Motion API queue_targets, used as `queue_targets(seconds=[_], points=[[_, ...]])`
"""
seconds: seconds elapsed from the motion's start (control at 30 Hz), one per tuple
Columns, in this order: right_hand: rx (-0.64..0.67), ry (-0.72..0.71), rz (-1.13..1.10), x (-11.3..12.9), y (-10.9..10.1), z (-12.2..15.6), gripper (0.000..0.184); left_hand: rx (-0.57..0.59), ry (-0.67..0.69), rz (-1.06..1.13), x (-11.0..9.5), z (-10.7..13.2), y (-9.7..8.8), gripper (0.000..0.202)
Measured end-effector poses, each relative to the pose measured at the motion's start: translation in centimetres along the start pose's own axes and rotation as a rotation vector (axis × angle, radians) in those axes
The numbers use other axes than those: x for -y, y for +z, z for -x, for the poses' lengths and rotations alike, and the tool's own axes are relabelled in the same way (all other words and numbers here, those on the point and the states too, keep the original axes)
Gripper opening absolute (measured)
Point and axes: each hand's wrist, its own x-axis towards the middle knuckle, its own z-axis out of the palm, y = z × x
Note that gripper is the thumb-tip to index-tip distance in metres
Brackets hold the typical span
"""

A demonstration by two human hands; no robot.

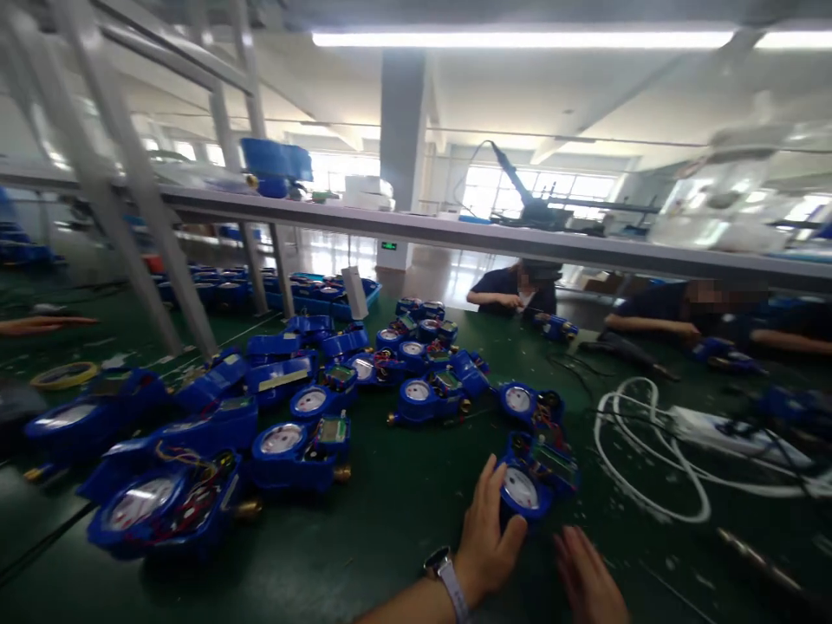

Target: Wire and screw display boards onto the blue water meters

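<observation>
A long dark green matted surface (403, 520) runs through a large workshop hall, crossed overhead by a grey metal shelf rail (455, 232) that rests on slanted pale grey steel posts (136, 191). A square white concrete pillar (403, 130) stands in the middle distance, and the glossy pale floor (325, 247) behind it reflects daylight from wide bright windows (539, 186) along the far wall. A long white fluorescent strip light (520, 39) glows on the white ceiling (585, 87).

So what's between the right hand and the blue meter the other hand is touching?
Nothing but bare green mat. In the head view a short strip of it separates the right hand from the blue meter that the left hand touches.
</observation>
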Motion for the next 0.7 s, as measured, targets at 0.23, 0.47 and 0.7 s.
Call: queue_targets(seconds=[0.23, 0.47, 0.7], points=[[0.057, 0.338, -0.687, 6.4, 5.2, 1.9, 0.073, 0.079, 0.051, 0.052, 1.0, 0.3, 1.5, 0.062], [-0.031, 0.312, -0.773, 6.1, 3.9, 0.9, 0.067, 0.180, 0.087, 0.123, 0.8, -0.1, 1.7, 0.054], [-0.128, 0.318, -0.829, 5.3, 0.8, 1.5, 0.070, 0.096, 0.105, -0.027, 2.8, -3.8, 0.6, 0.053]])
